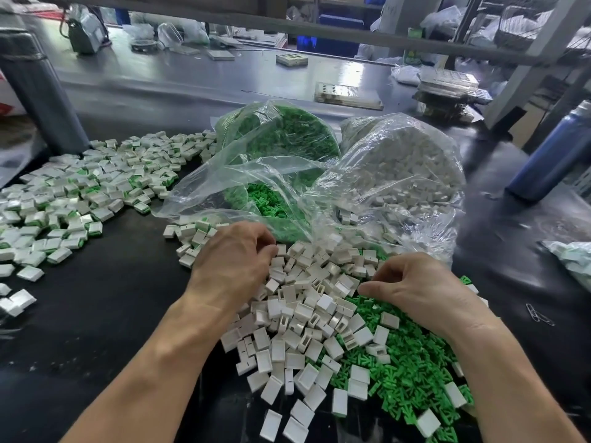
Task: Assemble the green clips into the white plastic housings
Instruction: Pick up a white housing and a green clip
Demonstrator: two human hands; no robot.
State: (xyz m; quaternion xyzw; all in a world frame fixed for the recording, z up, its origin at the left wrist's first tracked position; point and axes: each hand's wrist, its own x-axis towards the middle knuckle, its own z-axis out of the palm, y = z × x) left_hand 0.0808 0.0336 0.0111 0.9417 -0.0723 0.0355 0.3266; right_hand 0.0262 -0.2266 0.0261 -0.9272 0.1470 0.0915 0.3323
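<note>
A heap of loose white plastic housings [300, 318] lies on the black table in front of me. To its right spreads a heap of small green clips [406, 356]. My left hand [233, 260] rests knuckles-up on the far left of the white heap, fingers curled down into the housings. My right hand [419, 286] lies over the seam between white and green, its fingers curled under and its thumb pointing left. What either hand holds is hidden under its fingers. Housings with green clips inside [83, 193] are spread at the left.
Two open clear plastic bags stand behind the heaps, one with green clips [281, 139], one with white housings [406, 167]. A blue bottle [553, 155] stands at the right, a dark post [38, 87] at the far left. Paper clips [539, 314] lie at the right.
</note>
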